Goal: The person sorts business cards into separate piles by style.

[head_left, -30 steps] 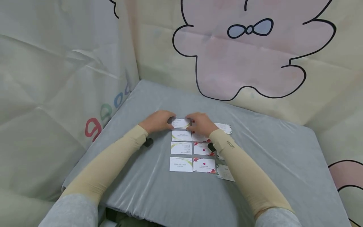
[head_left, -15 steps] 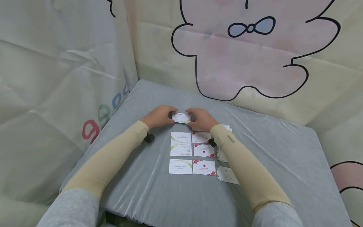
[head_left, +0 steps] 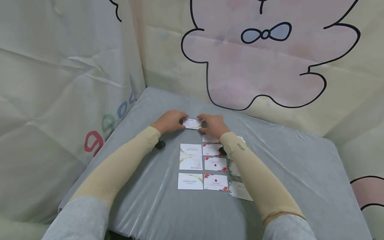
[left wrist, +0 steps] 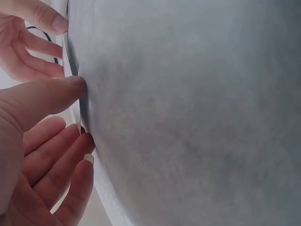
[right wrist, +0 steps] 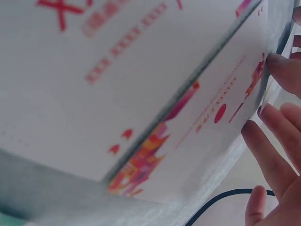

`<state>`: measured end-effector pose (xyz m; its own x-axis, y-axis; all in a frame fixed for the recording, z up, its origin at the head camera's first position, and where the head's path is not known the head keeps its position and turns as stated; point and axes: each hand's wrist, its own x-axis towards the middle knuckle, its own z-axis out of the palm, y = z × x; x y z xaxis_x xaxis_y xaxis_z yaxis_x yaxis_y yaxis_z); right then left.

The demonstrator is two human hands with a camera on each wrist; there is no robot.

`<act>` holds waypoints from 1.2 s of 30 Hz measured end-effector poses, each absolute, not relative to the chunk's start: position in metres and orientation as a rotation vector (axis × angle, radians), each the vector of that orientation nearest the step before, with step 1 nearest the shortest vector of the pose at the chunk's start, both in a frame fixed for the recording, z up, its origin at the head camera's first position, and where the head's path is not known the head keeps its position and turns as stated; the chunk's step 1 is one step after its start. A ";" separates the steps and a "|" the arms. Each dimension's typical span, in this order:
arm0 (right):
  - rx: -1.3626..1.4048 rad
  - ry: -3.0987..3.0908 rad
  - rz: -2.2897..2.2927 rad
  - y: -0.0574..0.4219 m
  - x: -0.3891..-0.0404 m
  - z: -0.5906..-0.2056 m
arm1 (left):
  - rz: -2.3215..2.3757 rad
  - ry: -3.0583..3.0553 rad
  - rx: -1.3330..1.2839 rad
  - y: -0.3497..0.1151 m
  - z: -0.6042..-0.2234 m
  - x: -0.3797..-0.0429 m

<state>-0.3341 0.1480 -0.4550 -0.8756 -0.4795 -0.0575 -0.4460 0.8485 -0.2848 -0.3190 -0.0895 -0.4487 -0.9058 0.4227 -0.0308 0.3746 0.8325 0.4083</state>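
Observation:
Between both hands is a white business card with yellow-green curves, beyond the far end of the left column of cards. My left hand pinches its left short side, thumb nearest me. On the opposite side my right hand pinches the other short edge. From the left wrist, the card shows only as a thin edge, with the left thumb on it. In the right wrist view, the right hand's fingers are by a card printed with red flowers.
Several cards lie in columns on the grey cloth-covered table: yellow-green ones at left, red-flowered ones in the middle, green-leaf ones at right, partly under the right forearm. A printed curtain hangs behind the table.
Both hands have carried the yellow-green card away from me, off the far end of its column, leaving a strip of bare cloth before the column. Over the last half second they barely moved.

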 end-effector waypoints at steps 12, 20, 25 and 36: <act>-0.708 2.867 -0.394 0.144 -0.323 -0.460 | 0.550 2.924 0.604 -0.093 -0.457 -0.302; -0.848 2.902 -0.468 0.160 -0.278 -0.443 | 0.661 2.870 0.739 -0.107 -0.446 -0.258; -0.939 2.857 -0.402 0.167 -0.252 -0.440 | 0.620 2.806 0.886 -0.100 -0.439 -0.233; -0.916 2.880 -0.366 0.167 -0.235 -0.450 | 0.541 2.873 0.902 -0.090 -0.442 -0.215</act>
